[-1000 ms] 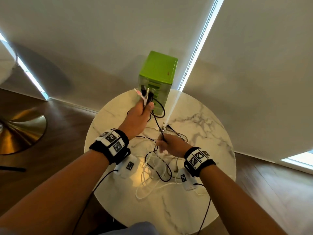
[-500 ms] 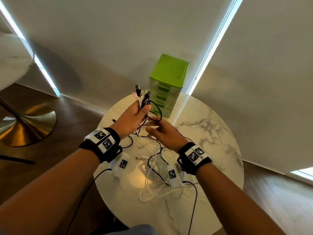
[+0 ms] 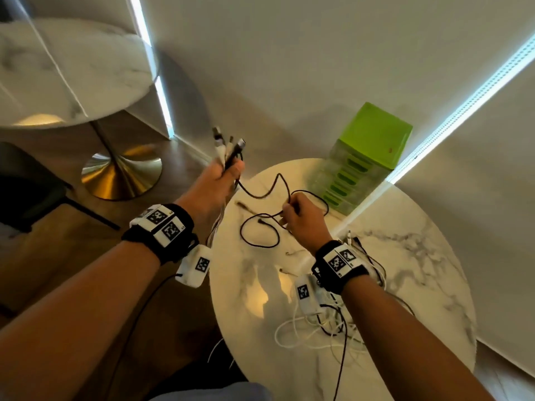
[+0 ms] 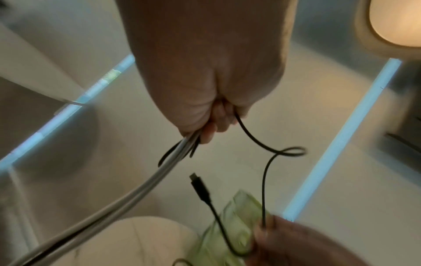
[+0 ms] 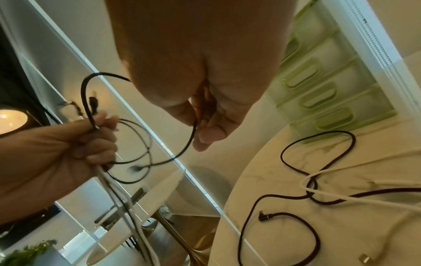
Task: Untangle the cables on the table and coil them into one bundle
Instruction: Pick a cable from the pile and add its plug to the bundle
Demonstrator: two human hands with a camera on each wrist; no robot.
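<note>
Head view: the left hand (image 3: 215, 180) is raised beyond the table's (image 3: 434, 285) left edge, squeezing a bunch of cable ends. A black cable (image 3: 260, 195) sags rightward to the right hand (image 3: 301, 218), which pinches it. Left wrist view: white cables (image 4: 127, 194) hang down from the closed fist. Right wrist view: more loose cables (image 5: 318, 180) lie on the table, nearer the right hand.

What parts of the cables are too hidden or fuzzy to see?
- Head view: the cable pile is partly hidden under the right forearm.
- Left wrist view: the white cables run off the bottom edge.
- Right wrist view: the left hand covers where its cables cross.
</note>
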